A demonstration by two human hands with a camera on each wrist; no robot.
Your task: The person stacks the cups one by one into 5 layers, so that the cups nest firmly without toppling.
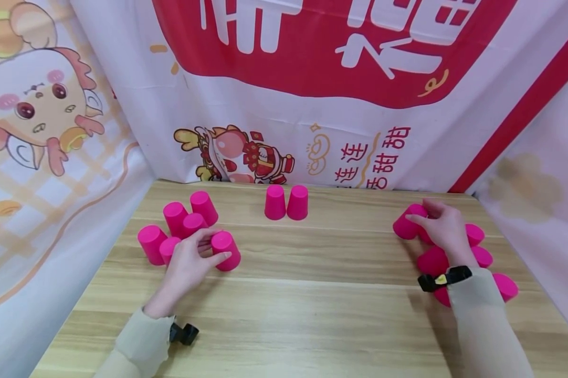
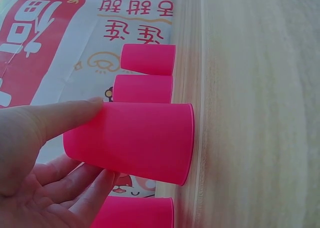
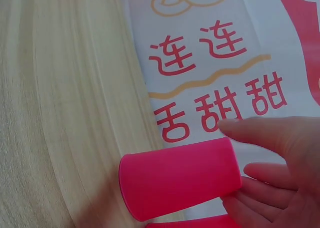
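In my left hand [image 1: 189,260] I hold an upside-down pink plastic cup [image 1: 225,252], thumb on one side and fingers on the other. The left wrist view shows this cup [image 2: 130,140] with its wide rim toward the wooden table. At the right, my right hand [image 1: 443,228] has thumb and fingers around the narrow end of another pink cup [image 1: 403,224]. In the right wrist view the thumb lies along one side of that cup [image 3: 180,178], the fingertips at its narrow end. Behind my left hand stand several more pink cups [image 1: 174,218].
Two upside-down pink cups [image 1: 275,203] stand side by side at the table's back edge. More pink cups [image 1: 505,286] lie around and beneath my right forearm, partly hidden. A printed cloth [image 1: 274,113] hangs behind the wooden table [image 1: 307,315].
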